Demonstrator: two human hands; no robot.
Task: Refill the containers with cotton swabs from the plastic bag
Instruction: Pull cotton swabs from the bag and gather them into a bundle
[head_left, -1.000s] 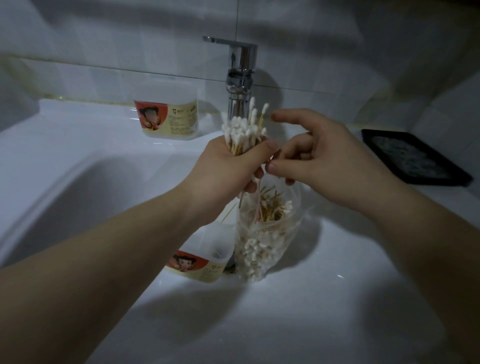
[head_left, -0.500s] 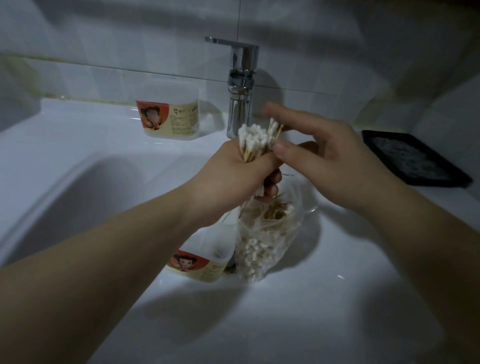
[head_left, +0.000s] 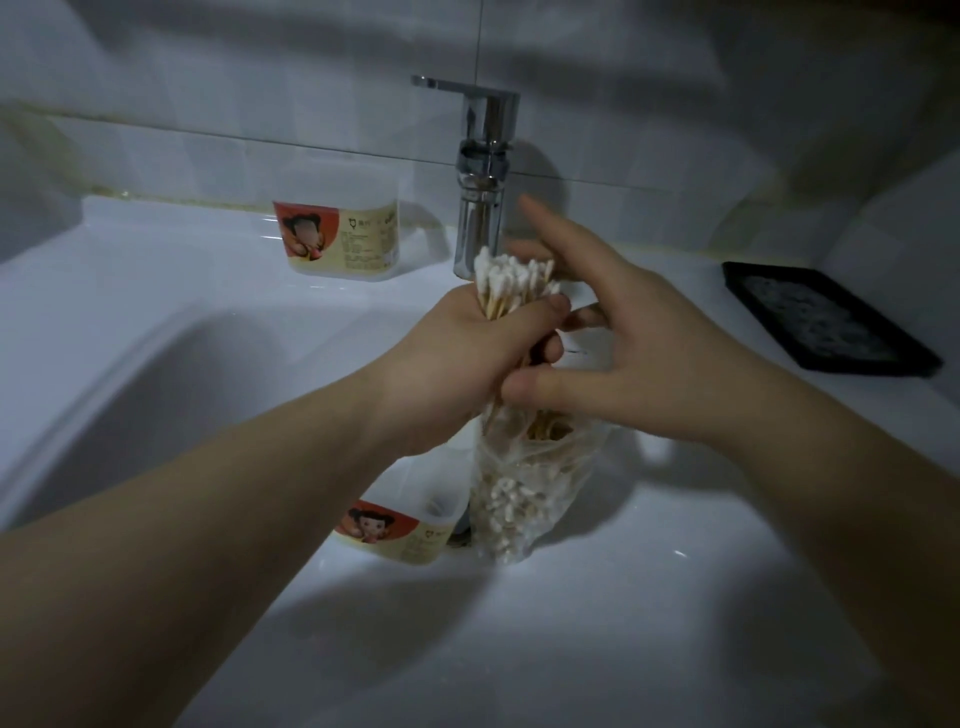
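Cotton swabs (head_left: 511, 283) are standing bunched in the left hand (head_left: 457, 364), which is still gripping them above the plastic bag (head_left: 524, 493). The right hand (head_left: 649, 358) is now spreading its fingers behind them, its thumb sitting lower than before.

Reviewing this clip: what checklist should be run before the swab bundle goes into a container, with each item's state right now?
1. Left hand grip on swab bundle: ok, fingers curled round the sticks.
2. Bundle tips level: ok, roughly even.
3. Right hand clear of bundle: not ok, its fingers rest against it.
4. Near container mouth open: cannot tell, hidden under the left forearm.
5. Plastic bag upright: ok, stands with its mouth up.
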